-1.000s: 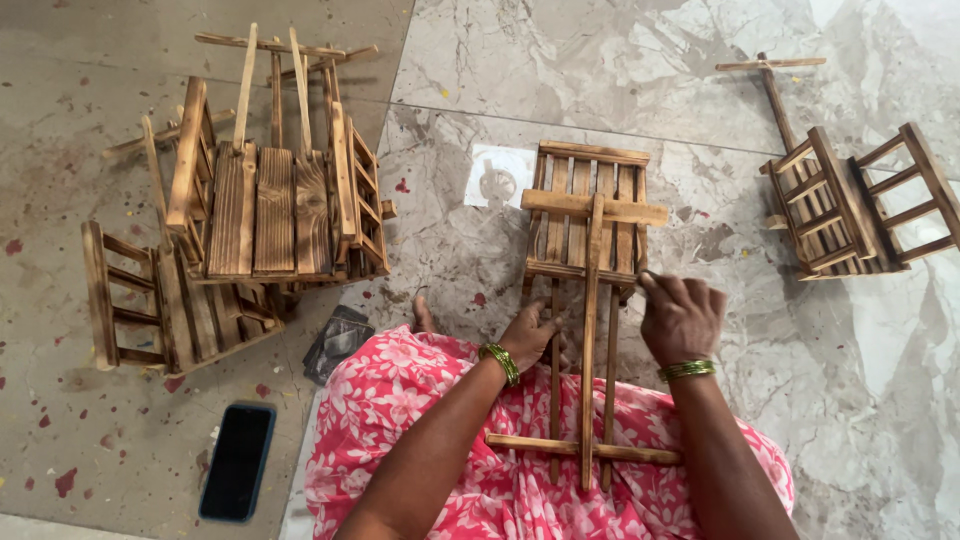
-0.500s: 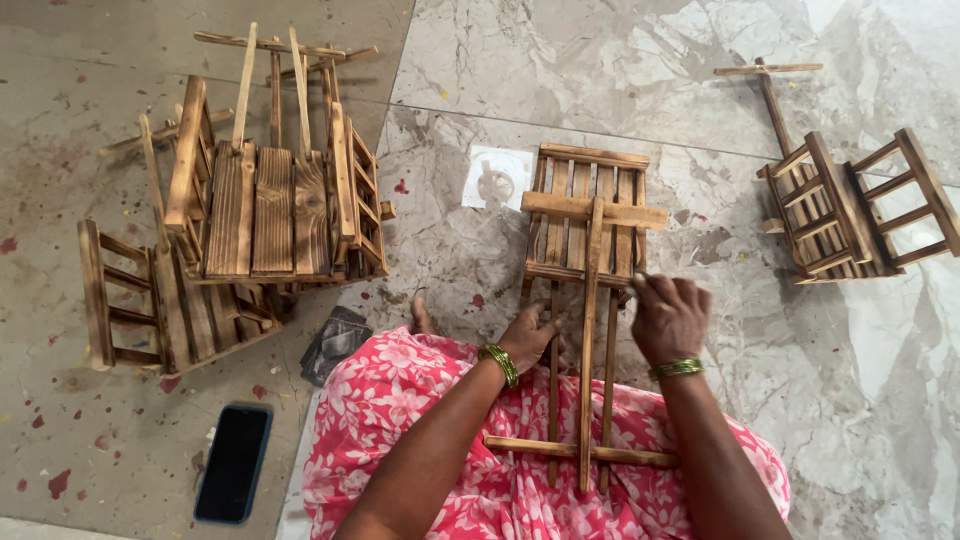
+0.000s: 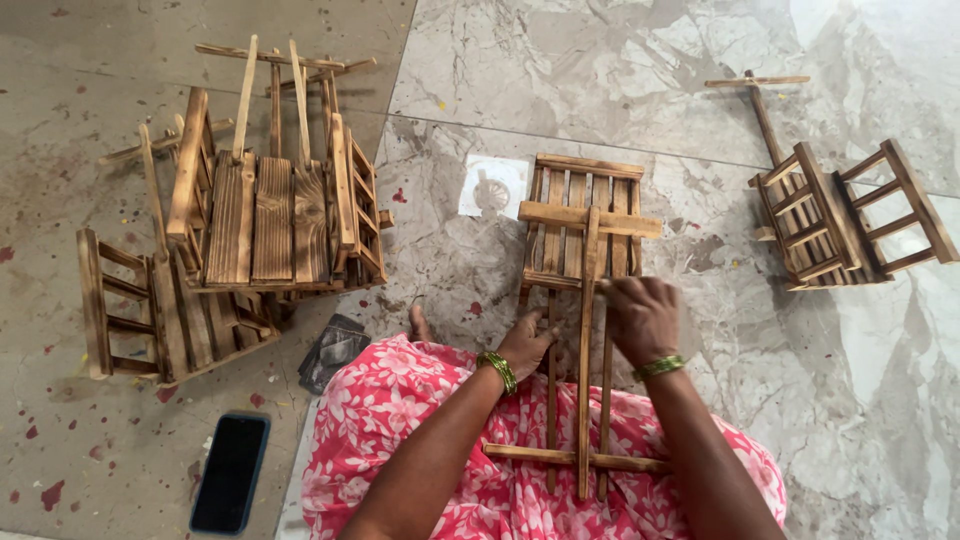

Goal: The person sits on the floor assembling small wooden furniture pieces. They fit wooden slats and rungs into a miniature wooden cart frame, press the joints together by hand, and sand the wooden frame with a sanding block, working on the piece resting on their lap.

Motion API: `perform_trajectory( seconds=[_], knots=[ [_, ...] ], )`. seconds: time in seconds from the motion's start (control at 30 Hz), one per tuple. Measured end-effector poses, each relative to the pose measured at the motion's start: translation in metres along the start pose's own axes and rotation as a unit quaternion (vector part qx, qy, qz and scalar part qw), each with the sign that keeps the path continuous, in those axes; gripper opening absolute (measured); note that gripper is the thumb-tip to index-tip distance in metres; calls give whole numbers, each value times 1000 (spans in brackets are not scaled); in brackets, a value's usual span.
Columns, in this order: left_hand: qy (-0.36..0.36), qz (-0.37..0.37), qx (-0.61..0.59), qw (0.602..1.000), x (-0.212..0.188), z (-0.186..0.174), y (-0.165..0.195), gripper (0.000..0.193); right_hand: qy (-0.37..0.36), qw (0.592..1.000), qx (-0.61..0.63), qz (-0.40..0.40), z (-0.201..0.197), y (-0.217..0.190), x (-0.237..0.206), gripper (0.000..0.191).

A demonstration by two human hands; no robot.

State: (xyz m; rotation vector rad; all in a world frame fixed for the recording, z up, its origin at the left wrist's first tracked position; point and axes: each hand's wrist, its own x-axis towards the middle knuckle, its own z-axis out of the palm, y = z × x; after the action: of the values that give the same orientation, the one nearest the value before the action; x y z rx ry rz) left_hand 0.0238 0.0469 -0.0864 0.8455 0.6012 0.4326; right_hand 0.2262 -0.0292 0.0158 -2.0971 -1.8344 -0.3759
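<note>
The wooden slatted frame (image 3: 585, 225) is lying on the marble floor (image 3: 620, 70) in front of the seated person, its long rails running back over the pink floral lap (image 3: 400, 420). The left hand (image 3: 525, 345) is resting against the left rail, fingers loosely curled round it, a green bangle sitting at the wrist. The right hand (image 3: 643, 318) is pressing down on the right side of the frame, fingers bent over the slats in a closing grip; whether it is pinching one slat or several cannot be told.

A short crossbar (image 3: 575, 458) is lying over the lap, crossing the long rails near their lower ends. A bare toe is showing just left of the left hand.

To the left, well apart from the hands, a pile of finished wooden racks (image 3: 265, 200) is standing stacked on the floor, with another rack (image 3: 150, 310) leaning at its lower left. A small dark cloth (image 3: 333, 350) is lying between that pile and the lap, and a black phone (image 3: 230, 470) is lying face up further down. To the right, another wooden rack (image 3: 840, 215) is lying tilted, well clear of the right hand.

Just beyond the frame's upper left corner, a small square white sheet (image 3: 492, 187) with a pale round mark is lying flat on the floor.

The frame itself is showing scorched brown wood, narrow parallel slats and a wider crosspiece near its far end.
</note>
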Motion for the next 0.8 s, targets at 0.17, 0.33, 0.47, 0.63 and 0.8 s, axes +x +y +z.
perform_trajectory(
  seconds=[0.17, 0.33, 0.47, 0.63, 0.8],
  knots=[
    [-9, -10, -7, 1000, -2, 2, 4, 33, 3, 998, -46, -51, -13, 8, -2, 24],
    [17, -29, 40, 999, 4, 3, -6, 39, 3, 999, -29, -19, -21, 11, -7, 25],
    [16, 56, 132, 990, 7, -2, -3, 46, -5, 994, -22, -104, -16, 10, 4, 25],
    [23, -56, 46, 997, 1, 4, 2, 41, -16, 993, -40, -109, -29, 22, -2, 28],
    [-15, 28, 9, 999, 2, 5, 5, 37, 38, 996, 0, -86, -21, 9, -1, 26]
  ],
)
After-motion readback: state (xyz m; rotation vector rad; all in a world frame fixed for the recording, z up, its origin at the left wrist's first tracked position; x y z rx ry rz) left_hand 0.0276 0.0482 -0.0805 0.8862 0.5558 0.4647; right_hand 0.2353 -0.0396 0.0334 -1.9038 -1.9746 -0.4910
